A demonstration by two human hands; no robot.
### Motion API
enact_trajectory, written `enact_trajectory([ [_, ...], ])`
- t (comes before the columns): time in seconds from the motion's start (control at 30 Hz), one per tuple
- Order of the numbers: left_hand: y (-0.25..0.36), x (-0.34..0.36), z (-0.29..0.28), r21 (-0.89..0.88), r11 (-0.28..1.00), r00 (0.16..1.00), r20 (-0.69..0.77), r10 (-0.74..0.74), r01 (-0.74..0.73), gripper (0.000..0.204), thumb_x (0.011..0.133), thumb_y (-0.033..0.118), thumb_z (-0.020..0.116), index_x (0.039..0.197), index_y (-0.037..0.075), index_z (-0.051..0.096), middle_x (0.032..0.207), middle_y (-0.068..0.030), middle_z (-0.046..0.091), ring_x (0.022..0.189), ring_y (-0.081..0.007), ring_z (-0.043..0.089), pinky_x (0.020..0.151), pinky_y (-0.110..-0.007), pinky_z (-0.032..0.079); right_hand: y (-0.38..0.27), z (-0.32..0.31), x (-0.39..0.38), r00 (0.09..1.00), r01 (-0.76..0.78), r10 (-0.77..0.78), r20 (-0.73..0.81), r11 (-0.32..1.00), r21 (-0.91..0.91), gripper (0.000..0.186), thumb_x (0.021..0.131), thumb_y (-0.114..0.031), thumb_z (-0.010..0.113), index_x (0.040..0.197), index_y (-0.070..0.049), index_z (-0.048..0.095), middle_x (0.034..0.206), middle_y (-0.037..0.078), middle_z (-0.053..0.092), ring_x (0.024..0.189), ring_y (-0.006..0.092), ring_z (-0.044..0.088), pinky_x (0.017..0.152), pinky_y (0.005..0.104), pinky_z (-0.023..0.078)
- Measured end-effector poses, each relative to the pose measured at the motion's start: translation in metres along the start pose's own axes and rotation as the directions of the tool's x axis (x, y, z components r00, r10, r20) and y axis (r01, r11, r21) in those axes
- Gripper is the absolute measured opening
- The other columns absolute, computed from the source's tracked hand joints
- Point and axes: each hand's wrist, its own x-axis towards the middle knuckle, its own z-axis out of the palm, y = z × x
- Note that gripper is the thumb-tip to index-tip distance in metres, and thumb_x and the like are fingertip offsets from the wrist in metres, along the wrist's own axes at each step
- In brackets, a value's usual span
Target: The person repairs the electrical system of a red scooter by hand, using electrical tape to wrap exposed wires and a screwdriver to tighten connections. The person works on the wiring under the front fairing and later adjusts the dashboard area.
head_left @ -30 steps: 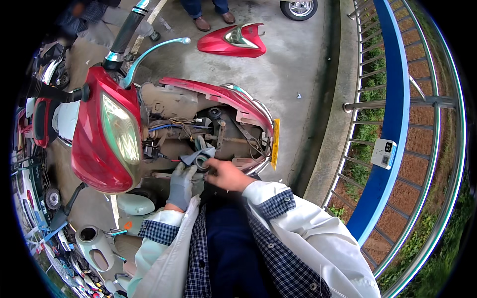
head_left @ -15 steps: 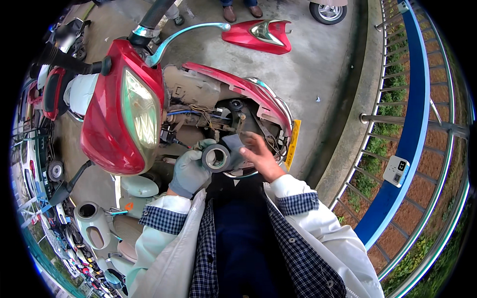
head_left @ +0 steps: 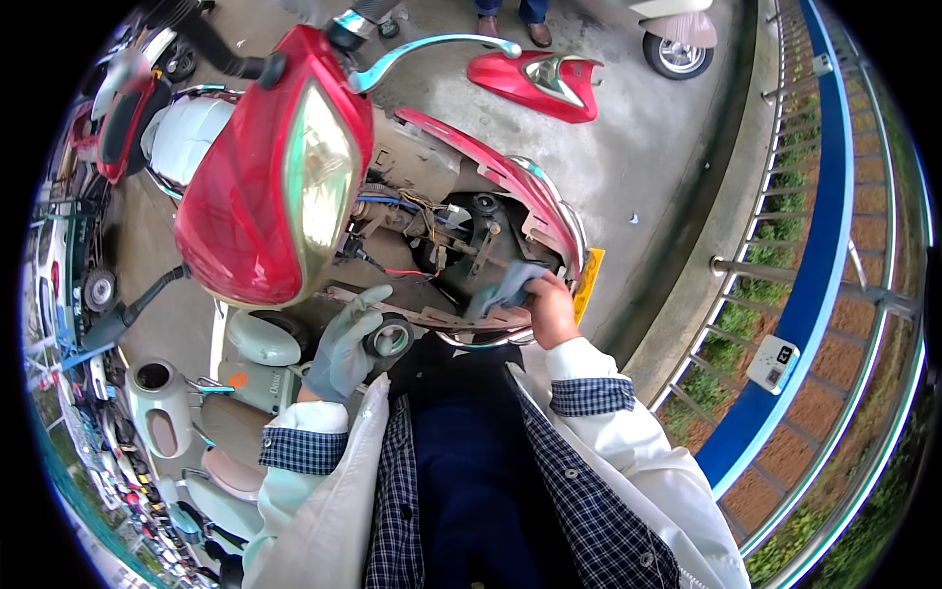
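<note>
My left hand (head_left: pixel 341 344), in a grey work glove, holds a dark roll of tape (head_left: pixel 390 337) at its inner side, its fingers partly stretched out. Bare and closed, my right hand (head_left: pixel 552 310) grips a limp grey-blue glove (head_left: pixel 513 287), which is crumpled and partly blurred. Both hands are over the near edge of a red scooter's opened front body (head_left: pixel 471 157). Inside it, wires (head_left: pixel 417 208), a red lead and dusty metal parts lie exposed.
The scooter's red headlight cowl (head_left: pixel 265 187) and light-blue brake lever (head_left: pixel 442 49) stand at the left. A red front panel (head_left: pixel 540 83) lies on the concrete beyond. A blue-topped railing (head_left: pixel 829 216) runs along the right. A person's shoes (head_left: pixel 513 29) and another wheel (head_left: pixel 679 54) are at the far side.
My hands have moved apart. The left went left and slightly down with the tape roll; the right went right with the grey-blue glove. The view has shifted a little.
</note>
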Motion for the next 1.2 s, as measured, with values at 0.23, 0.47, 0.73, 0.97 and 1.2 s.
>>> enact_trajectory([
  [0.23,0.018,-0.002,0.034,0.911,0.161,0.857,0.281,0.432,-0.380,0.042,0.094,0.023,0.061,0.132,0.006,0.055,0.082,-0.0110,0.063,0.075,-0.0207,0.062,0.071,-0.033,0.049,-0.063,0.042,-0.070,0.948,0.304,-0.297,0.113,0.952,-0.049,0.034,0.090,0.004,0.049,0.122,0.002,0.057,0.112,0.011,0.066,0.100,0.0216,0.063,0.088,0.0362,0.050],
  [0.47,0.069,-0.035,0.059,0.722,0.299,0.738,0.418,0.530,-0.624,0.050,0.089,0.026,0.068,0.132,0.004,0.055,0.073,-0.0115,0.060,0.069,-0.0253,0.061,0.070,-0.038,0.049,-0.084,0.103,-0.152,0.524,0.732,-0.587,0.618,-0.061,-0.679,0.020,0.074,0.012,0.058,0.087,-0.003,0.061,0.098,0.011,0.068,0.095,0.0270,0.063,0.085,0.0353,0.049],
  [0.73,0.095,-0.066,0.059,0.684,0.182,0.707,0.697,0.125,-0.706,0.054,0.092,0.061,0.053,0.108,0.011,0.065,0.092,-0.0172,0.070,0.087,-0.0379,0.068,0.083,-0.049,0.050,-0.056,0.151,-0.208,0.526,0.606,-0.614,0.589,-0.216,-0.766,0.027,0.068,0.010,0.065,0.091,-0.002,0.065,0.098,0.011,0.062,0.093,0.0259,0.060,0.086,0.0330,0.048],
  [0.97,0.036,-0.034,0.058,0.364,0.824,0.772,0.622,0.131,-0.433,0.034,0.099,0.034,0.052,0.103,0.002,0.063,0.100,-0.0178,0.068,0.089,-0.0337,0.065,0.073,-0.041,0.051,-0.011,0.172,-0.213,0.782,0.607,-0.587,0.210,0.642,-0.468,0.018,0.098,-0.004,0.051,0.113,0.003,0.058,0.098,0.004,0.063,0.089,0.0088,0.057,0.081,0.0233,0.046],
  [1.2,0.031,-0.018,0.049,0.489,0.304,0.575,0.664,0.479,-0.818,0.034,0.085,0.025,0.064,0.108,0.001,0.058,0.092,-0.0154,0.064,0.081,-0.0333,0.064,0.072,-0.044,0.049,-0.024,0.168,-0.214,0.693,0.654,-0.616,0.374,0.319,-0.686,0.016,0.098,-0.006,0.054,0.107,0.004,0.063,0.093,0.002,0.064,0.089,0.0085,0.057,0.080,0.0227,0.045],
])
